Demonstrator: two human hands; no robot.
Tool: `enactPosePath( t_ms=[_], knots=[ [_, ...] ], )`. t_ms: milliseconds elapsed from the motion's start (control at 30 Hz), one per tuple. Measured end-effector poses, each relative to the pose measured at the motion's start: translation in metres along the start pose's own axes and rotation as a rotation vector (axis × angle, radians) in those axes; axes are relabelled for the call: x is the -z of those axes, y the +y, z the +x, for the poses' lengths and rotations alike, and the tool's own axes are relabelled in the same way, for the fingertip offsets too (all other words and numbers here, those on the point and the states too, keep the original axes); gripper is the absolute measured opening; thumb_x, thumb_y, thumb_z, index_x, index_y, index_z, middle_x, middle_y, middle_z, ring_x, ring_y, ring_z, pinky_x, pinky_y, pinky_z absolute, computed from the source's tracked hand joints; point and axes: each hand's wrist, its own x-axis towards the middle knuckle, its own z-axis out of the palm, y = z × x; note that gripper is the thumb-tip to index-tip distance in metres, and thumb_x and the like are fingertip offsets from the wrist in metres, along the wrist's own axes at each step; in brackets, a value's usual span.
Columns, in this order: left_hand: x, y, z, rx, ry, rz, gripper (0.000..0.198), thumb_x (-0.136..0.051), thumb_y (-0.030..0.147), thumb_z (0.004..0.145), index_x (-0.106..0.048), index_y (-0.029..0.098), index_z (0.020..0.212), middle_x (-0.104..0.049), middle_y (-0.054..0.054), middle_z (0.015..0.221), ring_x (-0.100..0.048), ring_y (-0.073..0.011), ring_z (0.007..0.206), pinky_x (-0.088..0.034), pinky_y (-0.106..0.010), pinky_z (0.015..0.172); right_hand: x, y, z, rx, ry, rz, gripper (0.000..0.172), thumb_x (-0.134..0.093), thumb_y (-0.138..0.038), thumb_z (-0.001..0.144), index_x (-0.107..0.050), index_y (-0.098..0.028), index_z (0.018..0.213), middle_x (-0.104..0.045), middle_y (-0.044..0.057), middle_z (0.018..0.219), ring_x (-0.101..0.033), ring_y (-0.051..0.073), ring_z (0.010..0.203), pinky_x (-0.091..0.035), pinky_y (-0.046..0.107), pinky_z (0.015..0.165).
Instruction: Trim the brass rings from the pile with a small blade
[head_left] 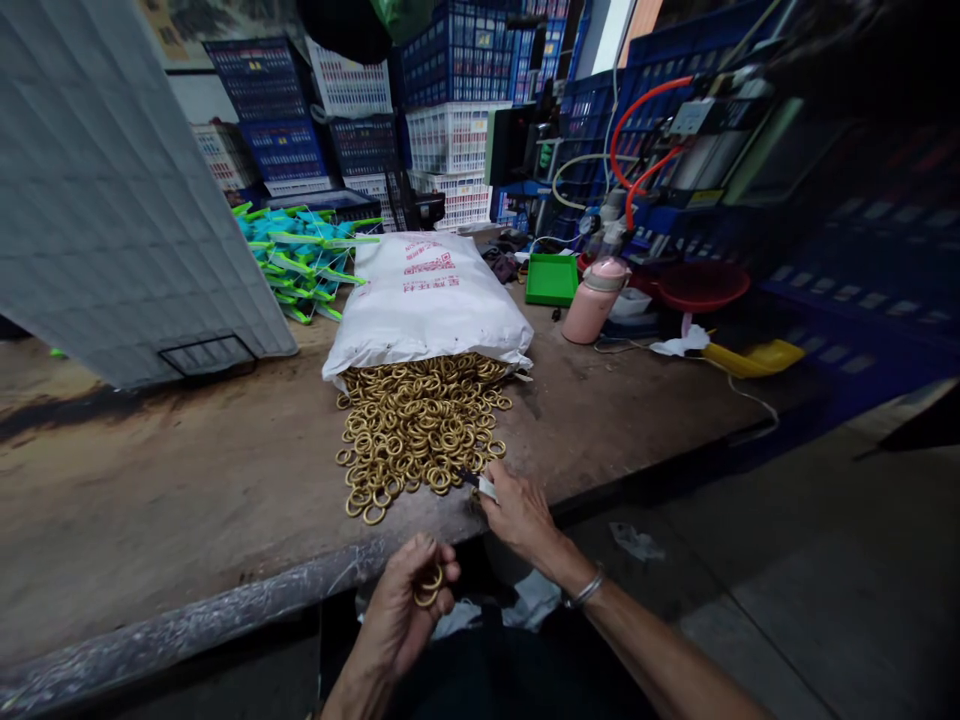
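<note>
My left hand (401,605) is curled around a couple of gold-coloured metal rings (427,600), just in front of the table edge. In my right hand (517,508) is a small tool with a white handle (487,487) and a thin dark tip; its exact kind is hard to make out. The tip points left, at the near right side of a heap of loose gold rings (420,425). These rings spill from the open mouth of a white woven sack (431,300) with red print, lying on the table.
The brown table (187,490) extends to the left. A pale ribbed panel (127,200) stands there, beside green and teal frames (300,255). To the right are a pink bottle (595,300), a green tray (551,279) and a red bowl (703,287). Stacked crates (457,137) fill the back.
</note>
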Motion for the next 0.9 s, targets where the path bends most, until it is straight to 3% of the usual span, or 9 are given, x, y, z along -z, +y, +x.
enactPosePath(
  t_ms=[67, 200, 367, 433, 633, 833, 900],
  knots=[
    [-0.005, -0.002, 0.004, -0.07, -0.015, 0.048, 0.026, -0.07, 0.032, 0.063, -0.053, 0.015, 0.072, -0.057, 0.0, 0.065, -0.052, -0.0087, 0.054, -0.035, -0.015, 0.04, -0.003, -0.009, -0.004, 0.012, -0.032, 0.184, 0.0, -0.044, -0.02, 0.076, -0.045, -0.02, 0.076, -0.048, -0.004, 0.061, -0.044, 0.011, 0.056, -0.024, 0.022, 0.052],
    [-0.008, -0.005, 0.01, -0.221, 0.04, 0.183, 0.035, -0.068, 0.04, 0.063, -0.05, 0.018, 0.084, -0.05, 0.007, 0.053, -0.04, -0.0046, 0.039, -0.027, -0.013, 0.034, -0.009, -0.03, -0.015, 0.018, -0.097, 0.553, 0.012, -0.045, -0.027, 0.076, -0.041, -0.02, 0.068, -0.042, -0.006, 0.061, -0.04, 0.01, 0.059, -0.03, 0.02, 0.055],
    [0.0, -0.002, 0.013, -0.289, 0.162, 0.288, 0.035, -0.066, 0.045, 0.064, -0.046, 0.019, 0.076, -0.047, 0.009, 0.049, -0.033, -0.0021, 0.035, -0.02, -0.012, 0.033, -0.008, -0.041, -0.02, -0.018, -0.193, 0.801, 0.013, -0.047, -0.029, 0.075, -0.042, -0.019, 0.068, -0.044, -0.006, 0.058, -0.041, 0.009, 0.057, -0.035, 0.021, 0.058],
    [0.004, -0.002, 0.014, -0.299, 0.186, 0.273, 0.036, -0.066, 0.045, 0.063, -0.045, 0.02, 0.076, -0.046, 0.01, 0.048, -0.031, -0.0022, 0.034, -0.018, -0.012, 0.034, -0.008, -0.041, -0.02, -0.014, -0.178, 0.825, 0.013, -0.048, -0.029, 0.076, -0.043, -0.019, 0.069, -0.046, -0.006, 0.057, -0.043, 0.009, 0.056, -0.036, 0.021, 0.06],
    [0.006, -0.001, 0.013, -0.327, 0.086, 0.421, 0.032, -0.06, 0.045, 0.069, -0.049, 0.016, 0.062, -0.047, 0.006, 0.049, -0.03, -0.0033, 0.037, -0.021, -0.016, 0.036, -0.016, -0.036, -0.022, 0.047, -0.25, 0.835, 0.016, -0.049, -0.032, 0.077, -0.045, -0.018, 0.071, -0.049, -0.005, 0.058, -0.046, 0.009, 0.058, -0.037, 0.02, 0.058],
    [0.01, 0.003, 0.009, -0.686, 0.07, 0.79, 0.022, -0.057, 0.032, 0.073, -0.06, 0.016, 0.059, -0.053, 0.002, 0.055, -0.045, -0.0105, 0.054, -0.036, -0.02, 0.055, -0.013, -0.038, -0.019, 0.035, -0.276, 0.756, 0.02, -0.046, -0.036, 0.078, -0.045, -0.018, 0.07, -0.047, -0.005, 0.059, -0.043, 0.009, 0.058, -0.035, 0.02, 0.058],
    [0.012, 0.003, 0.009, -0.718, 0.046, 0.85, 0.019, -0.056, 0.029, 0.075, -0.061, 0.016, 0.062, -0.054, 0.001, 0.058, -0.047, -0.0114, 0.057, -0.036, -0.021, 0.057, -0.012, -0.04, -0.018, 0.011, -0.267, 0.732, 0.018, -0.047, -0.033, 0.076, -0.045, -0.017, 0.068, -0.044, -0.005, 0.061, -0.04, 0.009, 0.058, -0.033, 0.019, 0.056]
  ],
)
